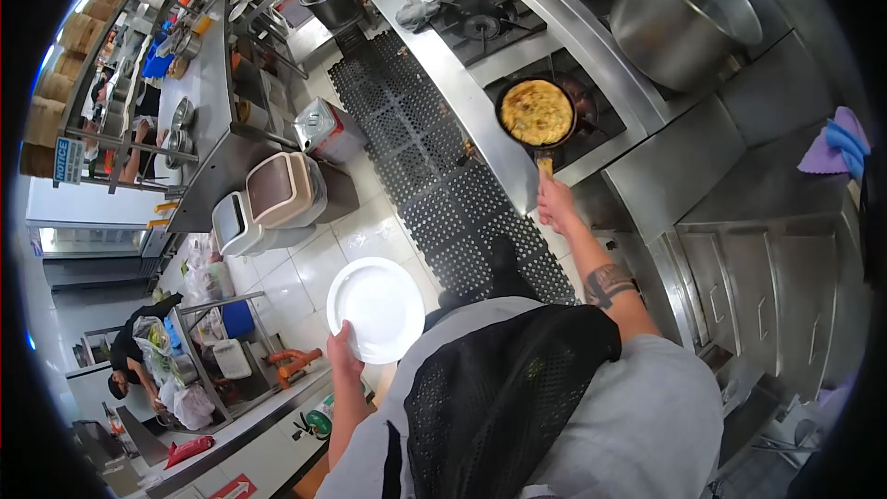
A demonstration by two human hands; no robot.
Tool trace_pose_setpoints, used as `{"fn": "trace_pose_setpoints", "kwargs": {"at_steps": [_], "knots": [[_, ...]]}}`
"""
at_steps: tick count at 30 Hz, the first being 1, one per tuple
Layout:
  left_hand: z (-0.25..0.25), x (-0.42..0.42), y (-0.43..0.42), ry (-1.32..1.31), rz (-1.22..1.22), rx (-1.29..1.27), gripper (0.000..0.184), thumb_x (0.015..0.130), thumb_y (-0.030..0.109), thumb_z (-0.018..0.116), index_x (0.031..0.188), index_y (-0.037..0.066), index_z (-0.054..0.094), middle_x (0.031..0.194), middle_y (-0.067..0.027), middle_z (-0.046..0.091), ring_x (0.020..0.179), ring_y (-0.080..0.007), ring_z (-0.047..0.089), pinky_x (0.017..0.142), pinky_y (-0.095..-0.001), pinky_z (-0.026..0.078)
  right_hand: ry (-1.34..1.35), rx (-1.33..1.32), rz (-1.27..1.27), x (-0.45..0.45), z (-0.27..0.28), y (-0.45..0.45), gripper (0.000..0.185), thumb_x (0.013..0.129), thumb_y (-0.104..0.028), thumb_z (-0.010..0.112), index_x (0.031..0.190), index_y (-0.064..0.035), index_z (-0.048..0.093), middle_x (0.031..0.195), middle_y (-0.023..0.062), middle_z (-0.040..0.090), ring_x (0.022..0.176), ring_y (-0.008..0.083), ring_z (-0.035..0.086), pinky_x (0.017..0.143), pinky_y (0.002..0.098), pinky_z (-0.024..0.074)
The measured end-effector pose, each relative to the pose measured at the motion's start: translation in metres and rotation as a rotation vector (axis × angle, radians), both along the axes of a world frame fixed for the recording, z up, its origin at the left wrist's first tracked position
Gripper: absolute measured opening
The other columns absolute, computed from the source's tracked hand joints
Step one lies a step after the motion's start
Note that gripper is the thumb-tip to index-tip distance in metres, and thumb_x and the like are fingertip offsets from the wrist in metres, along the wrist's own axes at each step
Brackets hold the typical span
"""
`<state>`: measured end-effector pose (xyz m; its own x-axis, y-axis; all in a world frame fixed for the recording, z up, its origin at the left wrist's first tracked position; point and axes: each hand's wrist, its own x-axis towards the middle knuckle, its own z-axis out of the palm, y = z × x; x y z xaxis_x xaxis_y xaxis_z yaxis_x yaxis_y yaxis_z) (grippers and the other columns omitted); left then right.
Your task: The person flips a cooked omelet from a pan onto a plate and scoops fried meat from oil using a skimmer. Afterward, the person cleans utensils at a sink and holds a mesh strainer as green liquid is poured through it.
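Observation:
A black frying pan (500, 109) rests over the nearest burner of the stove, with a round, browned omelette (536, 112) filling it. Its short light-coloured handle (545, 166) points toward me, and my right hand (554, 202) is closed around the end of it. Down to the left, away from the stove, my left hand (345, 351) grips the edge of a round white plate (376, 309). Nothing lies on the plate, which is held out over the floor. Part of the left hand's fingers is hidden beneath the plate.
Large steel pots (679, 23) stand behind the burners. More gas burners (480, 26) run along the stove, with a grey cloth (418, 13) beside them. A black rubber mat (416, 143) covers the floor. Lidded bins (280, 189) stand left; another person (129, 356) works at far left.

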<state>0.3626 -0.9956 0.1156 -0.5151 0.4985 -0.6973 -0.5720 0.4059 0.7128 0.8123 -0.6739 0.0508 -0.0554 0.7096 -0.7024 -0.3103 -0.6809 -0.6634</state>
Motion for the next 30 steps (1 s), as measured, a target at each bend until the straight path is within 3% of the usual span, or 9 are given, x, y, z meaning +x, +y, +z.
{"fn": "trace_pose_setpoints", "kwargs": {"at_steps": [2,6,12,14,21,23,26,27,30], "knots": [[-0.004,-0.004,-0.007,0.062,-0.012,-0.011,0.046,0.096,0.015,0.059,0.136,-0.005,0.046,0.123,-0.0205,0.062,0.105,-0.0334,0.065,0.089,-0.0458,0.055,-0.094,-0.031,0.181,0.015,0.016,-0.023,0.043,0.101,-0.050,0.049,0.078,-0.0145,0.044,0.053,-0.0065,0.032,0.037,0.0085,0.029,0.035,0.0291,0.0276],[-0.018,-0.017,-0.033,0.042,0.021,0.043,0.046,0.096,0.014,0.059,0.135,-0.005,0.047,0.121,-0.0201,0.063,0.104,-0.0328,0.066,0.089,-0.0448,0.055,-0.061,-0.054,-0.013,-0.036,0.034,-0.058,0.042,0.101,-0.048,0.050,0.077,-0.0139,0.045,0.051,-0.0061,0.033,0.033,0.0081,0.029,0.031,0.0278,0.0273],[-0.042,-0.050,-0.103,-0.003,0.101,0.107,0.045,0.095,0.013,0.061,0.134,-0.006,0.048,0.117,-0.0190,0.065,0.100,-0.0320,0.067,0.087,-0.0447,0.056,-0.164,0.002,0.308,-0.048,0.037,-0.126,0.040,0.101,-0.048,0.049,0.078,-0.0156,0.046,0.050,-0.0060,0.033,0.034,0.0090,0.031,0.032,0.0296,0.0302],[-0.040,-0.056,-0.130,-0.041,0.134,0.113,0.044,0.094,0.012,0.062,0.133,-0.006,0.048,0.117,-0.0191,0.065,0.099,-0.0318,0.067,0.086,-0.0444,0.056,0.110,-0.081,0.112,-0.078,0.029,-0.155,0.038,0.100,-0.049,0.052,0.080,-0.0161,0.047,0.053,-0.0059,0.033,0.035,0.0088,0.029,0.034,0.0273,0.0265],[-0.057,-0.080,-0.210,-0.005,0.219,0.112,0.044,0.094,0.010,0.062,0.133,-0.008,0.049,0.117,-0.0193,0.065,0.098,-0.0317,0.067,0.085,-0.0439,0.056,-0.273,0.065,0.445,-0.130,0.041,-0.171,0.040,0.097,-0.047,0.053,0.081,-0.0105,0.051,0.057,-0.0003,0.043,0.039,0.0122,0.037,0.037,0.0331,0.0339],[-0.064,-0.086,-0.224,-0.025,0.228,0.173,0.044,0.095,0.010,0.062,0.133,-0.008,0.050,0.118,-0.0194,0.065,0.098,-0.0322,0.067,0.086,-0.0450,0.056,-0.525,0.350,0.517,-0.137,0.085,-0.133,0.045,0.096,-0.046,0.055,0.081,-0.0034,0.057,0.061,0.0059,0.053,0.045,0.0176,0.049,0.044,0.0379,0.0410],[-0.076,-0.091,-0.240,-0.028,0.266,0.145,0.044,0.095,0.010,0.062,0.133,-0.008,0.050,0.119,-0.0191,0.064,0.100,-0.0331,0.066,0.087,-0.0465,0.056,-0.996,0.988,0.522,-0.136,0.234,-0.063,0.055,0.096,-0.049,0.054,0.088,0.0042,0.064,0.066,0.0169,0.061,0.063,0.0245,0.060,0.060,0.0440,0.0478],[-0.091,-0.098,-0.247,-0.024,0.270,0.129,0.044,0.095,0.010,0.062,0.134,-0.007,0.050,0.120,-0.0191,0.064,0.101,-0.0332,0.066,0.088,-0.0469,0.056,-0.954,1.197,0.442,-0.136,0.291,-0.050,0.055,0.098,-0.051,0.054,0.074,-0.0018,0.053,0.059,0.0049,0.052,0.050,0.0175,0.053,0.047,0.0381,0.0456],[-0.097,-0.099,-0.245,-0.012,0.245,0.216,0.043,0.096,0.011,0.061,0.134,-0.006,0.049,0.120,-0.0194,0.064,0.101,-0.0341,0.066,0.087,-0.0477,0.056,-0.880,1.013,0.430,-0.144,0.436,-0.023,0.048,0.097,-0.051,0.055,0.073,-0.0099,0.049,0.055,-0.0029,0.043,0.038,0.0086,0.040,0.033,0.0282,0.0330]]}}
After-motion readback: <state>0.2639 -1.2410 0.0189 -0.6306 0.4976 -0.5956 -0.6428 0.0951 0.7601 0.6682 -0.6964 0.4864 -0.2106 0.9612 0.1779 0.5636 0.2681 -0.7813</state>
